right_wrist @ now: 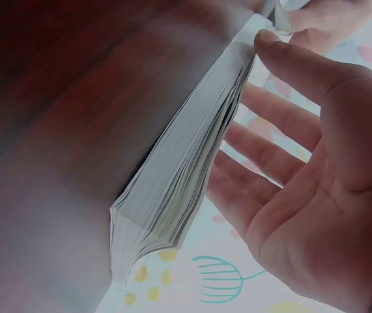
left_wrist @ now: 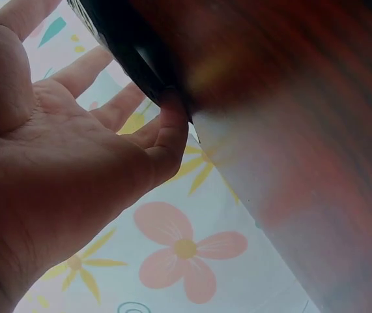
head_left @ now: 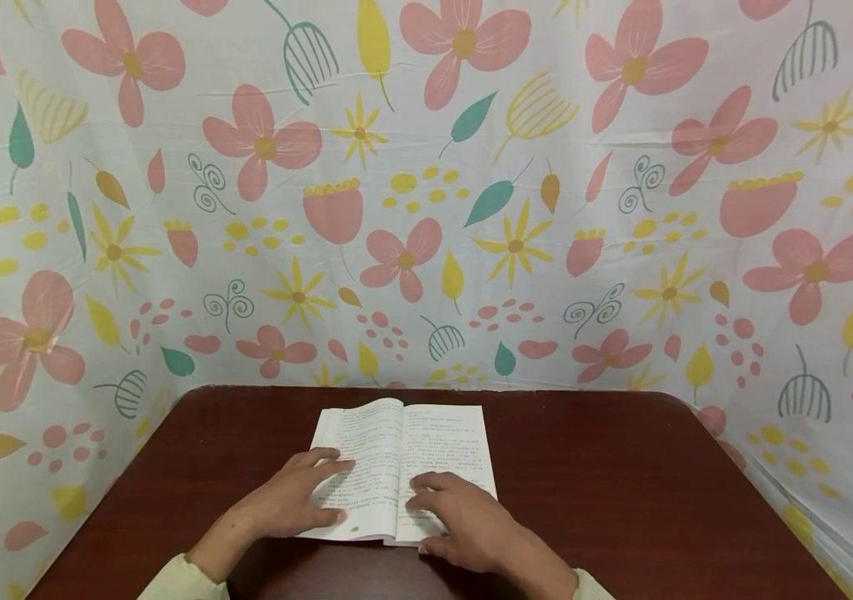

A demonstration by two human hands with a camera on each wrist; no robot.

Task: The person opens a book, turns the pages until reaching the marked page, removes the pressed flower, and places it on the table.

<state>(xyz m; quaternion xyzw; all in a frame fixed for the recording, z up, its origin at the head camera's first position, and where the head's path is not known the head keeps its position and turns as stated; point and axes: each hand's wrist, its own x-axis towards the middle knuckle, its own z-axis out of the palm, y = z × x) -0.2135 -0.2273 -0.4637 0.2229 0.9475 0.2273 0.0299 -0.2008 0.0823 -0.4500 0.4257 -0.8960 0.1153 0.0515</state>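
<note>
An open book point(head_left: 445, 437) with printed text lies on the table, its left page curving up near the spine. My left hand point(head_left: 284, 502) rests on the left page with its fingers spread and the thumb near the bottom edge. On the lower part of the right page lies my right hand point(head_left: 475, 523), fingers loosely bent. In the right wrist view the thick page block point(right_wrist: 186, 140) shows edge-on, and the thumb of the right hand point(right_wrist: 322, 163) touches its edge. The left wrist view shows the left hand point(left_wrist: 75, 153) beside the book's dark, shadowed edge.
The dark reddish-brown table point(head_left: 621, 483) has a glossy top and rounded far corners. A white curtain point(head_left: 411, 333) printed with pink, yellow and green flowers and leaves hangs behind the table and along both sides.
</note>
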